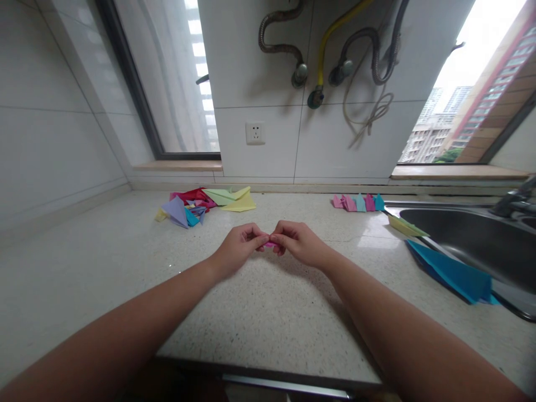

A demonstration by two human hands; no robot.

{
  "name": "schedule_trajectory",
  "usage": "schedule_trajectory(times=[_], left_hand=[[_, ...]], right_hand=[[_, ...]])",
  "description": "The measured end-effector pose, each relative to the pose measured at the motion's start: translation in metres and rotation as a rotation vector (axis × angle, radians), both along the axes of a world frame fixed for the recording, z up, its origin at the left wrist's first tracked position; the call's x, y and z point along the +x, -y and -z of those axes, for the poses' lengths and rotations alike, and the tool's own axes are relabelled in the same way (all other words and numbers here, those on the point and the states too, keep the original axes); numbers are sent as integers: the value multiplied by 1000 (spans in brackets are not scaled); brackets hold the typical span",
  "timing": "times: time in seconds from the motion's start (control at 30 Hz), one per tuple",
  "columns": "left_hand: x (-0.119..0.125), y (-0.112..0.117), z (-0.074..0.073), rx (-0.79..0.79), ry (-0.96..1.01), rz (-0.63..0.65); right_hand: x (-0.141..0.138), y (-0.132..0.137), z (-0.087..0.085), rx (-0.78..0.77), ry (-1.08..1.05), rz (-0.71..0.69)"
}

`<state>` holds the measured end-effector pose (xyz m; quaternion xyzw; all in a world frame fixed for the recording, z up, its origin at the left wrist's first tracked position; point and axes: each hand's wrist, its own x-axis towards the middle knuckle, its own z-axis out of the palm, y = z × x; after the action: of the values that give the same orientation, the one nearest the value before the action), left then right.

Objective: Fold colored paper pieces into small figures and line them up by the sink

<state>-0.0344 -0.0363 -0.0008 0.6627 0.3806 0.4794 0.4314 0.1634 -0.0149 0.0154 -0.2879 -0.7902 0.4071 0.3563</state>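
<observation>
Pinched between both hands is a small piece of folded pink paper (270, 244), mostly covered by the fingers. My left hand (243, 244) closes thumb and fingers on its left side. On the other side my right hand (298, 241) grips it the same way, the two thumbs nearly meeting. Both hands are just over the speckled counter (259, 318). Back left of them lies a pile of folded paper pieces, with a lilac paper plane (176, 211) and a yellow paper plane (242, 201) among them. A row of small pink and blue folded papers (358, 202) stands back right.
At the right is a metal sink (469, 234) with a faucet (517, 198). A large blue paper plane (454, 273) and a yellow-green one (405, 225) lie by its rim. A wall socket (255, 133) and hanging hoses (320, 53) are on the tiled wall behind.
</observation>
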Motion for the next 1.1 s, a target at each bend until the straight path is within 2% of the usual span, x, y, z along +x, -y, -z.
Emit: schedule_trajectory(times=[0.13, 0.37, 0.5, 0.6, 0.83, 1.1], left_hand=[[-1, -6, 4, 9, 3, -35], [-5, -13, 9, -24, 29, -92], [-5, -13, 10, -54, 62, -101], [-4, -11, 8, -54, 53, -72], [0, -9, 8, -78, 144, -31], [1, -7, 8, -57, 50, -18]], right_hand=[[0, -6, 7, -46, 0, 34], [4, -10, 10, 68, 113, 95], [2, -9, 12, 34, 158, 75], [-2, -8, 13, 0, 125, 52], [-6, -12, 15, 34, -80, 136], [-10, -11, 18, -114, -170, 89]])
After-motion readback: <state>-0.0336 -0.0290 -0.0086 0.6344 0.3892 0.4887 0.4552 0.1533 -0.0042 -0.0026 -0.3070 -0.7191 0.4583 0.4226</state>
